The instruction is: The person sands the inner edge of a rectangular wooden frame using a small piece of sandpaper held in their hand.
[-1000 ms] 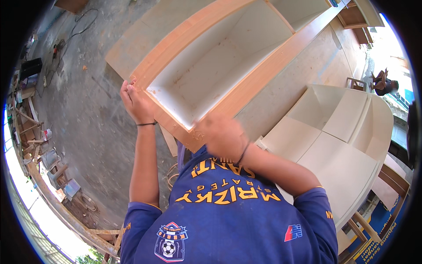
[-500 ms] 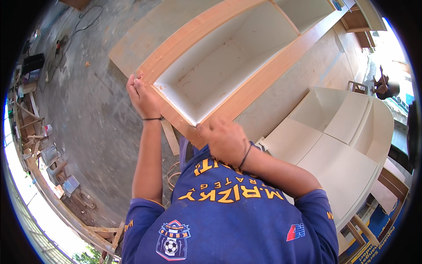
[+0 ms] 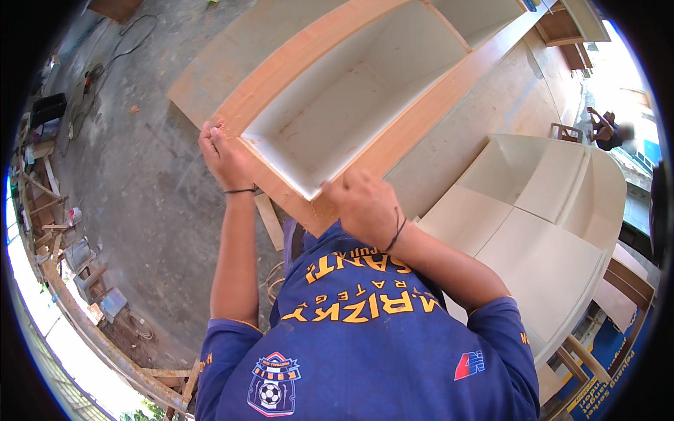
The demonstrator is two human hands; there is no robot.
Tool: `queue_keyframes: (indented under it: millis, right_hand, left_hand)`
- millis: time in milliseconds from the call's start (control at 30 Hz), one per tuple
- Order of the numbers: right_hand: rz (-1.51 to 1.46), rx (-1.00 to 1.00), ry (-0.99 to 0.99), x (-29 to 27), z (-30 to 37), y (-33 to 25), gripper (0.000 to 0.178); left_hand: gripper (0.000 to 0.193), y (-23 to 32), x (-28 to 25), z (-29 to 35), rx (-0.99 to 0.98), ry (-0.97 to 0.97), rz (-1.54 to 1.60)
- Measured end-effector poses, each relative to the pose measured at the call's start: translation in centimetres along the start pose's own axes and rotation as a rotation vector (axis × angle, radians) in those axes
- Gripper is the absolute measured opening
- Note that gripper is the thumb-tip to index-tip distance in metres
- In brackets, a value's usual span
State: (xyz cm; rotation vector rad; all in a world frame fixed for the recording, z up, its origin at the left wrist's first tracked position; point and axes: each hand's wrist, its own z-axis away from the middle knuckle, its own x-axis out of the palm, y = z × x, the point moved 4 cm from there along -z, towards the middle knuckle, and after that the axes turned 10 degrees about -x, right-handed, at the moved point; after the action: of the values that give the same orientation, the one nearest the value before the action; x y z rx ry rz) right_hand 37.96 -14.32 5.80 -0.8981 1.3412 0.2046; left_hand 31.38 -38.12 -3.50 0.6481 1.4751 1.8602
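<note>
At the far left, tools, a cable and scraps of wood (image 3: 270, 221) lie on the concrete floor (image 3: 140, 196). The left hand (image 3: 223, 156) rests on the near-left corner of the long wooden cabinet (image 3: 351, 105), fingers together and pressed against the brown edge strip; whether they pinch anything small cannot be told. The cabinet lies open side up, its pale inside showing and its brown front frame running away toward the top of the view. To the right, the right hand (image 3: 365, 207) sits closed in a loose fist on the near end rail, close to the near-right corner, thumb side up; what it grips, if anything, is hidden under the knuckles. The step in hand looks like working along that near edge of the frame, pressing or rubbing the strip down. The next move probably calls for firm, even pressure along the rail, with the left hand steadying the corner. Further right stands a cream-coloured shelf unit (image 3: 540, 224), apart from both hands, and another person (image 3: 609, 130) sits far off.
</note>
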Motion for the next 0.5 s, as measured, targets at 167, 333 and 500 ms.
queue_keyframes:
  millis: [167,333,500]
  right_hand:
    - [-0.018,0.297,0.205,-4.0,-0.6,11.1,0.023]
    - [0.384,0.264,0.25,-7.2,-0.1,17.3,0.019]
    - [0.29,-0.017,0.081,-1.7,0.0,4.8,0.019]
  left_hand:
    - [0.036,0.0,-0.3,-0.1,0.015,0.008,-0.007]
    - [0.038,0.4,0.0,0.0,0.04,-0.006,-0.093]
    - [0.037,1.1,0.1,0.7,0.029,0.008,-0.072]
